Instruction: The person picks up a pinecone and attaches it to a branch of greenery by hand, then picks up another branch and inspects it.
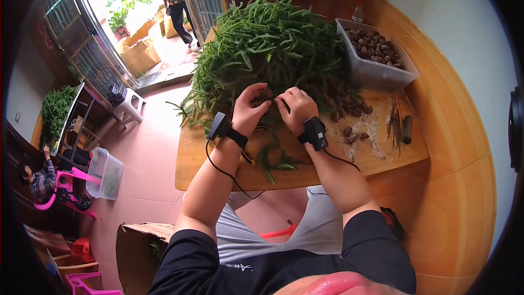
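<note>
Over the near part of the wooden table (196,155), my left hand (248,110) curls around a small brown pine-cone-like piece (264,95). My right hand (298,108) is close beside it, thumb and fingers pinched together at the piece's right side. What the right fingertips grip is too small to make out. Just beyond both hands rises a large heap of green needle-leaved sprigs (267,41). Loose sprigs (275,161) lie on the table nearer me, below my hands. Each wrist wears a black strapped device with a cable.
A clear plastic bin (376,68) of brown cones stands at the table's far right, a bottle (358,13) behind it. Loose cones (355,106), white scraps, thin sticks (393,123) and a dark cylinder (407,129) lie right. An open cardboard box (134,257) stands lower left. Two other people are farther off.
</note>
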The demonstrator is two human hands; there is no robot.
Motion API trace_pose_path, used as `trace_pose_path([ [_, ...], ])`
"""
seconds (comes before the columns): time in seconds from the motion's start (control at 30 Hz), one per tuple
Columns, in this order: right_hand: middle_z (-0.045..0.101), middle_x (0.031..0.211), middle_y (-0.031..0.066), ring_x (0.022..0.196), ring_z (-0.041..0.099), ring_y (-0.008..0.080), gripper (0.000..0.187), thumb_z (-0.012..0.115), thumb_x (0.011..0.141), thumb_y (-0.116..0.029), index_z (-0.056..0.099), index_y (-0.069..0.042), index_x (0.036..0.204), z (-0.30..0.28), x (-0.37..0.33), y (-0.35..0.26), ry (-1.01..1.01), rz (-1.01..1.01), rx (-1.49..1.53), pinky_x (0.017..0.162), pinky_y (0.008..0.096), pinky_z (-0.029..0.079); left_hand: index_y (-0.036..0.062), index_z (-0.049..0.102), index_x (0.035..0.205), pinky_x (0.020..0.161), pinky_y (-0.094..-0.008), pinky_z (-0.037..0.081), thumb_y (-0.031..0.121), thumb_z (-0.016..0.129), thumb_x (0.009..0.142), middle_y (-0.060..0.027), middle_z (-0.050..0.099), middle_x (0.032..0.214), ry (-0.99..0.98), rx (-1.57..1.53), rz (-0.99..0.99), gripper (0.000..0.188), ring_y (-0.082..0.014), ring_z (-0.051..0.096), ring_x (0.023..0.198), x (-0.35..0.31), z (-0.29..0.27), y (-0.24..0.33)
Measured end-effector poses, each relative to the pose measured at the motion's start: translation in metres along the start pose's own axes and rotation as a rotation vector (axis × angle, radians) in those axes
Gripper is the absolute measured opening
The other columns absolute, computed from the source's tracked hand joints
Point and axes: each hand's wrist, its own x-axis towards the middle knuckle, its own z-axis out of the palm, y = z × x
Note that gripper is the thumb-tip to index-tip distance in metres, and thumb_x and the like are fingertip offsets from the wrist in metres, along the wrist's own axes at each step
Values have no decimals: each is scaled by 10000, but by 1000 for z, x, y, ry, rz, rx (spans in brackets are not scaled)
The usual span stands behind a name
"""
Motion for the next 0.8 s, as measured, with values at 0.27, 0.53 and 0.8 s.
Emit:
trace_pose_path([
  [0.27, 623, 884, 45, 828, 624, 269, 70, 719, 824, -166, 697, -101, 837, -1, 2, -1, 29, -27, 7, 712, 391, 520, 10, 572, 1282, 845, -254, 517, 2, 712, 824, -99, 650, 1095, 103, -22, -94, 479, -141, 625, 999, -1, -2, -5],
  [0.53, 631, 865, 62, 826, 624, 285, 66, 717, 818, -142, 688, -83, 819, 0, -4, 2, 23, -45, 23, 727, 403, 514, 8, 538, 1309, 861, -242, 521, -49, 682, 847, -100, 651, 1118, 36, 57, -64, 488, -132, 632, 994, -5, 3, 1],
  [0.8, 656, 834, 102, 792, 630, 324, 56, 704, 822, -111, 692, -62, 848, 7, 1, 4, 52, 40, 167, 715, 400, 510, 17, 529, 1269, 844, -232, 521, -99, 664, 834, -76, 609, 1160, 108, 342, 285, 471, -116, 632, 990, -6, 9, -4],
])
